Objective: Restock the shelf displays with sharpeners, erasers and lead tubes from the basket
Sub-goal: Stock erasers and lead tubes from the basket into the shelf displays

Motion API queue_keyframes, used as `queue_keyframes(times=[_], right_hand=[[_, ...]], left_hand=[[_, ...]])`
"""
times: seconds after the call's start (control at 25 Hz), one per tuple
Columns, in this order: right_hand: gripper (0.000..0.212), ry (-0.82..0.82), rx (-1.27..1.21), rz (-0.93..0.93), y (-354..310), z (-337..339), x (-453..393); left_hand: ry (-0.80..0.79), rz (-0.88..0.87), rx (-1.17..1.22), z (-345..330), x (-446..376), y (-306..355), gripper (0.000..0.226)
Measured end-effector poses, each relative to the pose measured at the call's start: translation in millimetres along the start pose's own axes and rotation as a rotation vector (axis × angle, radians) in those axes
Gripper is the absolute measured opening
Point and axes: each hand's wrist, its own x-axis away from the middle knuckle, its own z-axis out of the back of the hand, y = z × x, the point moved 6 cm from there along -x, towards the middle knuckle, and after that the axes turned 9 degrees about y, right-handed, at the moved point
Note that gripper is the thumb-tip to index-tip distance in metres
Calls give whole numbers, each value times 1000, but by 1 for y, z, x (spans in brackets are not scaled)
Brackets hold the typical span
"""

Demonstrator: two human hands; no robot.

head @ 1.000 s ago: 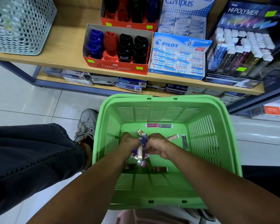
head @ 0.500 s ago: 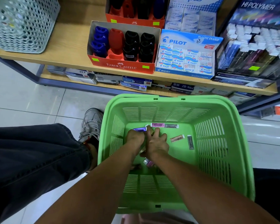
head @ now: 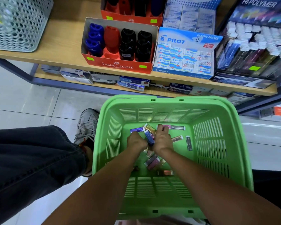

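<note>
Seen from above: both arms reaching into a green basket (head: 217,159) on the floor before a wooden shelf (head: 63,46). Left hand (head: 135,142) curled round a bunch of lead tubes (head: 149,136), right hand (head: 162,140) pressed close beside it, fingertips on a pink tube (head: 167,127). More tubes scattered across the basket bottom, one dark tube (head: 189,143) lying apart to the right. On the shelf, a red Faber-Castell sharpener box (head: 117,65), just beside it a blue Pilot eraser box (head: 183,52), then a Hi-Polymer lead display (head: 256,46). At far left, a perforated grey bin (head: 18,23). Below left, a dark trouser leg (head: 31,159) and grey sneaker (head: 87,125).
</note>
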Motion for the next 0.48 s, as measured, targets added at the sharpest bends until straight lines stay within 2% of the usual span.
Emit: queue_keyframes(times=[0.08,0.32,0.4,0.48], right_hand=[[74,15,-79,-35,4,1,-1],[40,-119,-273,-187,9,2,-10],[34,-197,-359,-208,0,6,-11],[36,-267,-378,-184,-12,6,-8]], left_hand=[[-57,23,-23,-9,2,3,37],[-133,211,308,-14,2,-1,15],[-183,263,437,-21,8,0,3],[-247,335,601,-32,13,3,10]])
